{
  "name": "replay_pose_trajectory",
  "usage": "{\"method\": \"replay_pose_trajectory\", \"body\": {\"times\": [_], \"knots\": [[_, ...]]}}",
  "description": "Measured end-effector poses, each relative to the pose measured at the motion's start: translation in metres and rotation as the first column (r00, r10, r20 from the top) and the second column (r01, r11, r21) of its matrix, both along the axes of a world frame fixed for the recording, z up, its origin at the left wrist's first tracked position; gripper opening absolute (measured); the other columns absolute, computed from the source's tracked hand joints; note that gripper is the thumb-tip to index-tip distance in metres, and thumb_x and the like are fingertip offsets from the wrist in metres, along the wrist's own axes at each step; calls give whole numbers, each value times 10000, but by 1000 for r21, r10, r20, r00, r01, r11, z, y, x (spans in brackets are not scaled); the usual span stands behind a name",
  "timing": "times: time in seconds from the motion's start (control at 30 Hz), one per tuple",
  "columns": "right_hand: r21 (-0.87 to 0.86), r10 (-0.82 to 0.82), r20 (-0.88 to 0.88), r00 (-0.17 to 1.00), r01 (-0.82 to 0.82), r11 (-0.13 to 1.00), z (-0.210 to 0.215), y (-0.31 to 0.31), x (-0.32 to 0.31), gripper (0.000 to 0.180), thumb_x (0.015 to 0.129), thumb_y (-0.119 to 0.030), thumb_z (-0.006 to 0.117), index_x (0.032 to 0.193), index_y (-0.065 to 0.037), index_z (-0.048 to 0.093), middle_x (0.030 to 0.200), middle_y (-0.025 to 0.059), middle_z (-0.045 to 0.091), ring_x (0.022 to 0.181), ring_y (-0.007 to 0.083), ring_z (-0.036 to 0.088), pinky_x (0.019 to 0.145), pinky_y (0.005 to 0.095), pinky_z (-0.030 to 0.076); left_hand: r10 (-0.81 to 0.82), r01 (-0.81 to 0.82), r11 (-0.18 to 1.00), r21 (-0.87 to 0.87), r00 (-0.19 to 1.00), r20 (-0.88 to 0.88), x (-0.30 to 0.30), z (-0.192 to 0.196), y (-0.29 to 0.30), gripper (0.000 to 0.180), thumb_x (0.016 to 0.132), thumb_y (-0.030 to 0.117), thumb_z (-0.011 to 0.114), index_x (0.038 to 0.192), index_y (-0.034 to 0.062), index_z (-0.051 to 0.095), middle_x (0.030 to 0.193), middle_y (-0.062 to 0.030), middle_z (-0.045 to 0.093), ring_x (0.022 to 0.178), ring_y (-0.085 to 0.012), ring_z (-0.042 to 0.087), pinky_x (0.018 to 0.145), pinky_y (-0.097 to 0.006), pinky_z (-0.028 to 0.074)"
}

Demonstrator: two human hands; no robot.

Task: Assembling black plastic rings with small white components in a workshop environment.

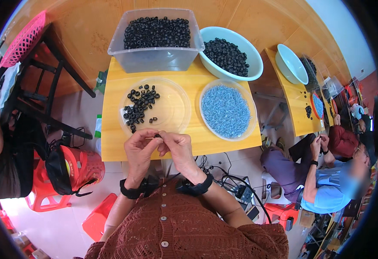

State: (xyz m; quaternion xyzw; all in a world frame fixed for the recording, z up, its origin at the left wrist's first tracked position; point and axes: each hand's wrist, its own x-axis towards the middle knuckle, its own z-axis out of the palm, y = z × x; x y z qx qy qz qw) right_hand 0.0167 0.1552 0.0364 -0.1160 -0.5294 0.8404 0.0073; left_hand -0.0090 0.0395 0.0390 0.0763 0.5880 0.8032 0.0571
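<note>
The person's two bare forearms rise from below and lean inward, the left forearm [114, 216] steep and the right forearm [225, 199] slanting more strongly, coming from a reddish-brown openwork knitted sleeve [262, 237]. A black strap-like wristband [130, 190] rings the left wrist, and a matching black wristband [204, 184] rings the right. Ahead of the torso, the bare left hand [139, 151] and bare right hand [179, 150] come together at their fingertips. The left thumb and forefinger are bent into a pinch; the right fingers curl toward them, their exact closure hard to tell.
</note>
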Motion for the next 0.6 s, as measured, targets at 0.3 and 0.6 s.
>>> {"method": "replay_pose_trajectory", "body": {"times": [0.3,0.6], "knots": [[923,-239,-232,943,291,250,7,116,-17,120,701,-101,674,727,9,633,649,126,609,599,203,584,560,310,450,41,-57,992,112,989,142,-3,-3,-14,141,754,-53,626,887,-20,594,804,-86,635,687,-149,627,671,-247,520],[999,-366,16,930,-32,-36,-19,188,-25,129,630,-83,700,721,-14,640,692,197,600,677,350,598,606,382,467,-7,-18,994,110,975,223,4,-18,-17,110,769,-28,622,878,-18,607,800,-81,639,688,-140,626,658,-240,521]]}}
